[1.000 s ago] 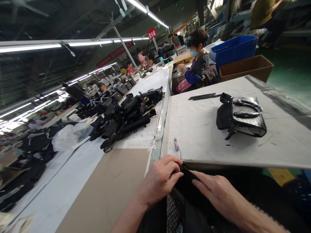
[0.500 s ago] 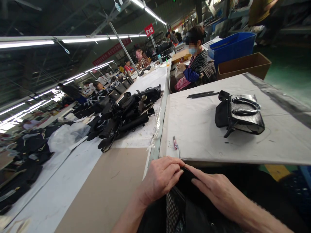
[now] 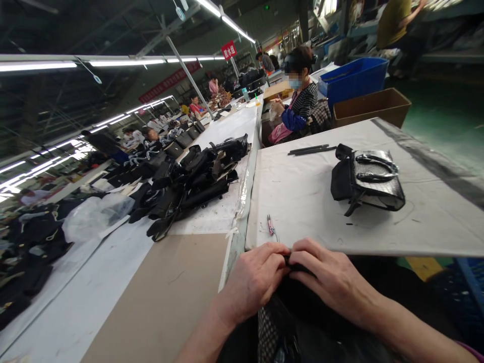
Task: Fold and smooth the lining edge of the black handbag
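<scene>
Hands at the table's near edge: left hand (image 3: 253,282) and right hand (image 3: 330,280) meet, fingers pinched together on a dark bag (image 3: 298,322) in the lap, apparently mid-seam; the next move likely calls for a steady two-handed pull.

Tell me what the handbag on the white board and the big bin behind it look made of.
Handbag: black leather or a leather-like synthetic, glossy, with a scaly embossed pattern catching the light; which one cannot be told. Blue bin: moulded plastic by its even colour, smooth walls and thick rim.
</scene>
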### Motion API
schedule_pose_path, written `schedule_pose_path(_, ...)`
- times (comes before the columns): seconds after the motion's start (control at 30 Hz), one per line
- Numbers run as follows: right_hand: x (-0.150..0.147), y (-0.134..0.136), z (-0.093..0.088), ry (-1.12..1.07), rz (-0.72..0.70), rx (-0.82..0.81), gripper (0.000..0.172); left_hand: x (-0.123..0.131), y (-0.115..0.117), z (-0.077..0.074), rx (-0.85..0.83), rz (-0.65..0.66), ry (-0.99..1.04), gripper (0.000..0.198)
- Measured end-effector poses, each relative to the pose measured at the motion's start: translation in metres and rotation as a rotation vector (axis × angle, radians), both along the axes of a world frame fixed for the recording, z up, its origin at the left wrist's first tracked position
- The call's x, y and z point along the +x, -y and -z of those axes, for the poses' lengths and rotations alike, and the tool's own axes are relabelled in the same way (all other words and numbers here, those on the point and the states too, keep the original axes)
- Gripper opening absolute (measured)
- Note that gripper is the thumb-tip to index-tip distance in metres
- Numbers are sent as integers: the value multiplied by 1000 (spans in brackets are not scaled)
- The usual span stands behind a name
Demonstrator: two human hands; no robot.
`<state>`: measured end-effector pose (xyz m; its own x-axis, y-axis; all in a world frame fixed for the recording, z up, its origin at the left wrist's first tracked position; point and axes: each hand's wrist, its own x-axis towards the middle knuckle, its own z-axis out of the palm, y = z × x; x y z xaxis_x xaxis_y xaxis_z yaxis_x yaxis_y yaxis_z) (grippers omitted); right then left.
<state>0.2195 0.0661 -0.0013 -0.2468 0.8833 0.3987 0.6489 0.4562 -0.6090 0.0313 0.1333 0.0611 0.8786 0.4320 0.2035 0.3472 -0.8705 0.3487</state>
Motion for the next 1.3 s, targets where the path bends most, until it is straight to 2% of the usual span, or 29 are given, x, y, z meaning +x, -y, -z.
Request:
schedule_pose_path(0.13,-6,-1,-3,18,71,54,12,-2,3,-4,-62,-32,-12,12)
schedule_pose_path(0.33,-4,5,-7,-117,40,-105,11,-7,1,-9,-155,-82,-45,6)
schedule_pose_path(0.47,-4,8,-7,-190,-8,-53,11,-6,0,-4,-127,-51,37,11)
schedule_pose_path(0.77,-8,7,3,-303,-11,-24,10,-7,7,13,-94,-126,187,8)
schedule_pose_path(1.13,-9,5,3,-335,16,-146,11,-9,11,19,-125,-170,212,9)
schedule_pose_path(1.3,-10,6,3,-355,22,-119,11,-9,13,18,-123,-166,217,9)
